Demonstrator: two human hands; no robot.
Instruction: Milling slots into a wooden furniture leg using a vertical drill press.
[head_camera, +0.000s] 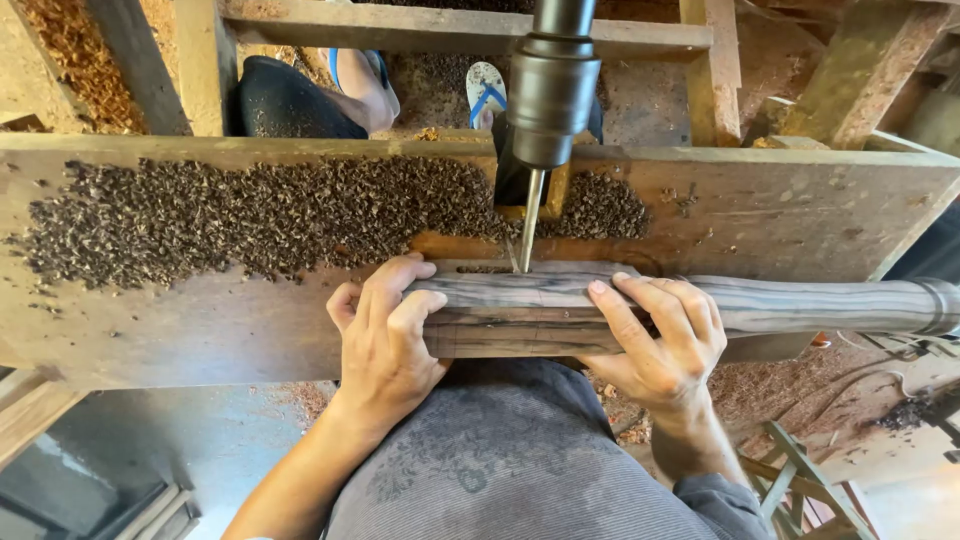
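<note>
Grey shirt (500, 460) nearest us. Left hand (385, 345) and right hand (660, 345), both curled tight over a striped wood leg (760, 305) on the desk (200, 320), under the bit (530, 230). We judge it heavy, stiff, smooth: hold either side of the bit.

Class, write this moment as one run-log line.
left hand: grips wooden piece end | right hand: holds it down | drill bit: tip at its top face | shavings: piled on workbench
</note>
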